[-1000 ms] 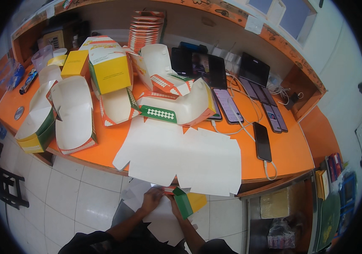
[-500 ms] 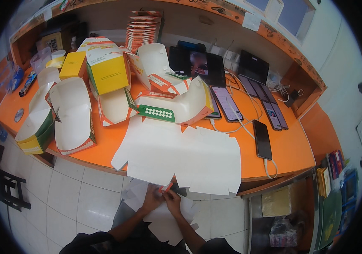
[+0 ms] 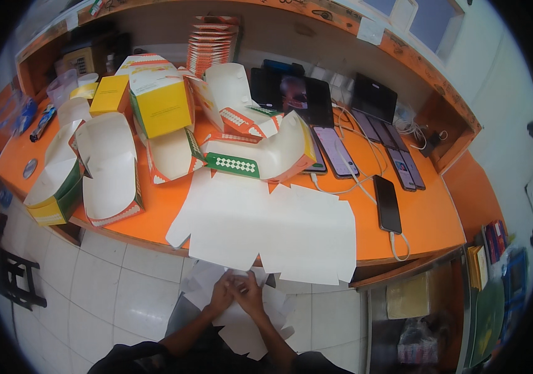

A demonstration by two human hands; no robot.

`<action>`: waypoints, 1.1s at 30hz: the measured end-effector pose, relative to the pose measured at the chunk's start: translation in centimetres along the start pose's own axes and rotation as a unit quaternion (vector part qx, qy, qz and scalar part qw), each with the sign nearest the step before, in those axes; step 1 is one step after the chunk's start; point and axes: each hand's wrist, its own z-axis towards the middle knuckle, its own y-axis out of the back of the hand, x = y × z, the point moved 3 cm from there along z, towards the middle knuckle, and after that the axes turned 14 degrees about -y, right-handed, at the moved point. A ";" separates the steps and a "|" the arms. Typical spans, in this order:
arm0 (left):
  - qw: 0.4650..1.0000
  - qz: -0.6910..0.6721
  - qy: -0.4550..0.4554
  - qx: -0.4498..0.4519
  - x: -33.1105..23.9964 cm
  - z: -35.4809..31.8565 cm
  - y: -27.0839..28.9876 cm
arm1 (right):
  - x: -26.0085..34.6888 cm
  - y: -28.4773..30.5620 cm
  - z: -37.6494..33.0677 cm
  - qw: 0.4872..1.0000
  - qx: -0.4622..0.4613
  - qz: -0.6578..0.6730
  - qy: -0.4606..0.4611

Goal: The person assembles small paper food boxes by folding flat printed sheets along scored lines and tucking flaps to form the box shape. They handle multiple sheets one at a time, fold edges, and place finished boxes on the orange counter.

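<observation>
My left hand (image 3: 220, 295) and my right hand (image 3: 250, 295) are together over my lap, just below the table's front edge. Both are closed with fingers pinched on a white cardboard box blank (image 3: 244, 335), which spreads across my lap under my wrists. The fingertips partly hide the bit of card they grip. Just beyond them, another flat white box blank (image 3: 273, 227) lies on the orange table and overhangs its front edge.
Partly folded open boxes (image 3: 112, 187) and a yellow-sided box (image 3: 162, 112) crowd the table's left and middle. Behind them rises a stack of folded cartons (image 3: 210, 47). Several phones, one black phone (image 3: 387, 204) among them, lie at right with white cables. A dark stool (image 3: 17, 277) stands on the floor.
My hands have drawn closer together and turned inward on the blank. The red-printed flap that showed between my fingers now shows only white card. The boxes and phones stay put.
</observation>
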 end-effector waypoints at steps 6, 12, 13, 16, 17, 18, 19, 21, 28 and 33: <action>0.992 0.063 -0.074 0.079 -3.6 0.0 -0.7 | 0.4 3.2 2.1 0.951 -0.083 0.226 -0.193; 0.975 0.112 -0.171 0.092 -4.7 0.0 -0.6 | 1.2 4.1 2.8 0.991 -0.133 0.019 -0.029; 0.973 0.114 -0.181 0.090 -4.7 0.0 -0.5 | 1.5 3.9 2.6 0.990 -0.141 0.012 -0.019; 0.969 0.120 -0.201 0.080 -5.1 -0.1 -0.6 | 2.3 3.6 2.2 0.986 -0.167 0.016 -0.001; 0.969 0.122 -0.203 0.076 -5.3 -0.1 -0.6 | 2.5 3.5 2.2 0.984 -0.178 0.032 -0.003; 0.968 0.124 -0.206 0.069 -5.6 0.0 -0.6 | 2.6 3.4 2.2 0.981 -0.183 0.060 0.030; 0.971 0.113 -0.205 0.049 -5.8 0.2 -0.7 | 2.4 3.3 2.4 0.978 -0.202 0.049 0.007; 0.978 0.096 -0.185 0.014 -6.0 0.4 -0.5 | 1.8 3.0 2.9 0.972 -0.221 0.069 0.036; 0.997 -0.040 0.059 -0.015 -2.5 0.0 0.3 | -1.9 2.4 5.4 0.971 -0.225 -0.078 0.020; 0.985 -0.168 0.022 -0.022 -0.8 0.4 0.3 | -2.2 2.9 6.0 0.969 -0.218 -0.113 0.010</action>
